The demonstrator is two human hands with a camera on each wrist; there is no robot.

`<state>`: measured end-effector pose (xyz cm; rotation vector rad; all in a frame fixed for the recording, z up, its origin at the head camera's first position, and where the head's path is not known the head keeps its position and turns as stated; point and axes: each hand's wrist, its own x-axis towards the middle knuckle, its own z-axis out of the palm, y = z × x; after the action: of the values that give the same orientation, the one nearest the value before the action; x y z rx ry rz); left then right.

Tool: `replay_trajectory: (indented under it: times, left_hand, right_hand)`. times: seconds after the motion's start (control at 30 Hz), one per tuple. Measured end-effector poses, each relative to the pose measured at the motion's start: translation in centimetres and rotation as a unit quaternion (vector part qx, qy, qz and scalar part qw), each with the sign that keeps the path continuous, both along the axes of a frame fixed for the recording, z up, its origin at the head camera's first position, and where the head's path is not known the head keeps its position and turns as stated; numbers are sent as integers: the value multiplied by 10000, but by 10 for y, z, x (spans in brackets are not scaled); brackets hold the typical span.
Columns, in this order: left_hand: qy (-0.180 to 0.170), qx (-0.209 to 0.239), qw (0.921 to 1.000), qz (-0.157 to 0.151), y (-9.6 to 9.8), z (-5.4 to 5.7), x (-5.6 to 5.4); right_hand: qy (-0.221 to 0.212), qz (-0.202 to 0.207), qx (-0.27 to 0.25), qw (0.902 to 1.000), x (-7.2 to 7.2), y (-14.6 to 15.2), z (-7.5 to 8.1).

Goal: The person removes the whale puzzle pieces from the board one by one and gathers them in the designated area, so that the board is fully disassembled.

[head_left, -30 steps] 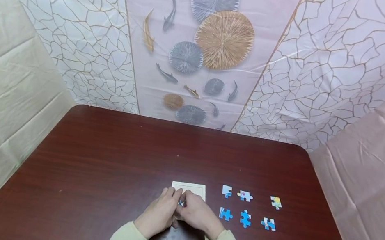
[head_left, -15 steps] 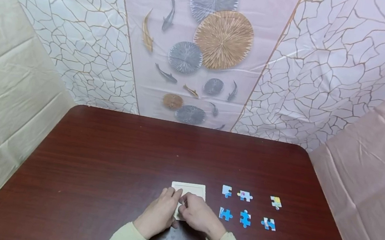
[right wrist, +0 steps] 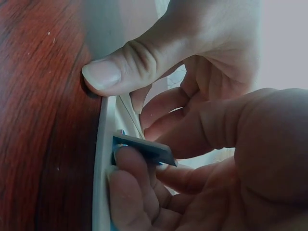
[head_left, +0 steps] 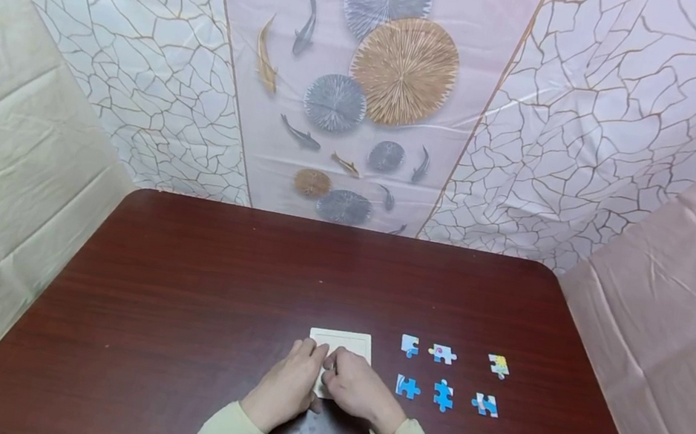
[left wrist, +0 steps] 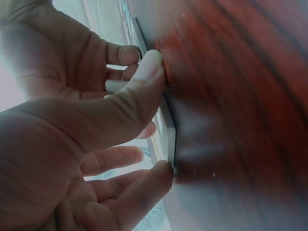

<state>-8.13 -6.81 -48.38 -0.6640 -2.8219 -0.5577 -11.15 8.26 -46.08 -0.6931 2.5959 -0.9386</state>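
Observation:
A small pale puzzle tray [head_left: 343, 337] lies near the front of the table, partly covered by both hands. My left hand [head_left: 287, 386] holds its left side, thumb at the near edge and fingers reaching over the tray. From the right, my right hand [head_left: 359, 385] pinches a jigsaw puzzle piece [right wrist: 147, 148] between thumb and fingers. The right wrist view shows this piece tilted on edge over the tray, its lower end close to the rim; whether it touches is unclear. Its edge [left wrist: 116, 86] also shows in the left wrist view.
Several loose jigsaw pieces lie in two rows to the right of the tray, among them a blue one [head_left: 443, 395] and a yellow-and-white one [head_left: 498, 366]. The dark red table [head_left: 212, 264] meets patterned cloth [head_left: 343, 156] at its back edge.
The blue and white of the held puzzle piece, visible between the hands a second ago, has turned out of sight in the head view. The right fingers have shifted slightly; the left hand stays put.

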Motion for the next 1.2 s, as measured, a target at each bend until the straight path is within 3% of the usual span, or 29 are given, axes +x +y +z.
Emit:
replay_trajectory:
  times: [0.23, 0.53, 0.8, 1.2]
  left_hand:
    - [-52, 3, 10000, -6, 0, 1, 0]
    - [-409, -65, 9991, 13, -1, 6, 1]
    - [-353, -84, 9993, -12, 0, 8, 3]
    - [-426, -81, 9991, -2, 0, 6, 2]
  right_hand:
    - [-76, -19, -64, 9999, -1, 1, -1]
    - [-933, 246, -378, 9946, -7, 11, 1]
    - [-474, 64, -304, 9984, -4, 9, -1]
    - [-720, -466, -448, 9953, -3, 4, -6]
